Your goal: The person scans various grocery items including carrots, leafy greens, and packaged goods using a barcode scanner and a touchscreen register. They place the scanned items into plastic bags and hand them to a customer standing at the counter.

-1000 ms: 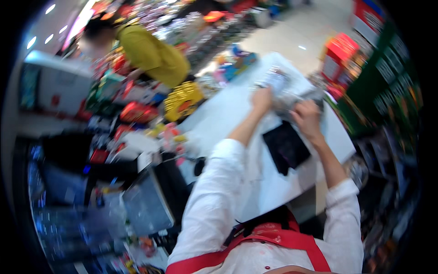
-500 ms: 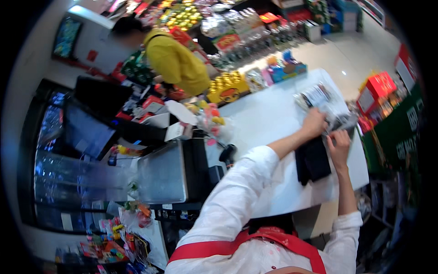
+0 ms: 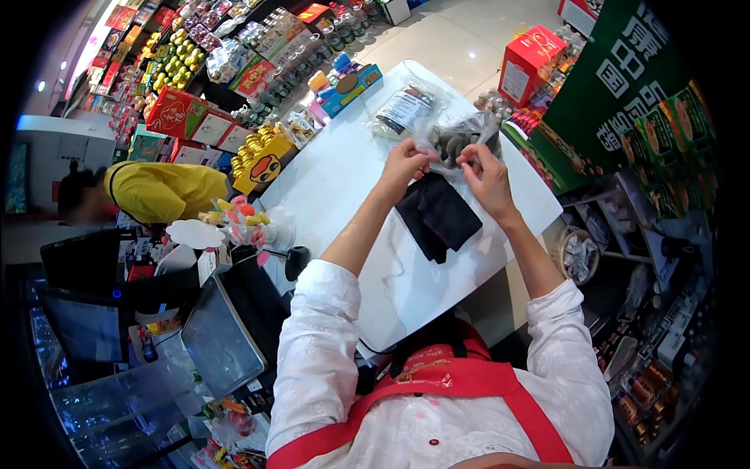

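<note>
My left hand point(image 3: 404, 163) and my right hand point(image 3: 486, 168) both pinch a clear plastic bag point(image 3: 461, 134) with dark round pieces inside, held just above the white counter point(image 3: 336, 180). A folded black cloth point(image 3: 437, 215) lies on the counter right under my hands. A second clear packet with a dark and white label point(image 3: 404, 109) rests on the counter just beyond the bag.
A person in a yellow top point(image 3: 156, 191) leans at the left. Shelves of goods point(image 3: 234, 55) line the far side, a red box point(image 3: 527, 55) and green display point(image 3: 648, 109) stand at right. A grey monitor point(image 3: 219, 340) and candy stand point(image 3: 238, 219) sit left of the counter.
The view has swung, so the counter and my hands now sit more central. My hands stay together on the clear bag above the black cloth.
</note>
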The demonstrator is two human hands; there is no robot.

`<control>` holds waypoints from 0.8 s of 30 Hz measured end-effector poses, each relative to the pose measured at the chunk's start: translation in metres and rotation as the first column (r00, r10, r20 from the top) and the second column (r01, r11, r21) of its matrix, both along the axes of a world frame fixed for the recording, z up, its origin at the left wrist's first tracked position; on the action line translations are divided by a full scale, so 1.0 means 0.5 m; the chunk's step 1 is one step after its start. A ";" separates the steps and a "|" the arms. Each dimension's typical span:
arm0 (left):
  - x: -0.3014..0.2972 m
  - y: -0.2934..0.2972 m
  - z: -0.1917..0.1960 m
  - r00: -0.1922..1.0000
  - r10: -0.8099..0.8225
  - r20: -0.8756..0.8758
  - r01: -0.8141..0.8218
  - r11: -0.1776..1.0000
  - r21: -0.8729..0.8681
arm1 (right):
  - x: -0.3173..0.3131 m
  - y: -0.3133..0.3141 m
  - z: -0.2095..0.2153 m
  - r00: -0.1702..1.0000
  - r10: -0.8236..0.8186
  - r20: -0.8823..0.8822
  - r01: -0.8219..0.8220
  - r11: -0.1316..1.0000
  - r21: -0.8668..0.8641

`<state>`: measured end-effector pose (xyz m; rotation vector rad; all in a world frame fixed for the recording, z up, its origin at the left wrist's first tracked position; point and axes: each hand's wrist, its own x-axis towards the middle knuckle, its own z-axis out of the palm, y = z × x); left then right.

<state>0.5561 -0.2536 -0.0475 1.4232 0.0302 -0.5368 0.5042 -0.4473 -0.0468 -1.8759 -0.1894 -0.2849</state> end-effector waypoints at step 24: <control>-0.235 0.162 0.461 0.953 0.183 0.240 -0.049 0.878 -0.475 | -0.027 0.039 0.329 0.863 0.411 0.294 -0.485 0.837 0.253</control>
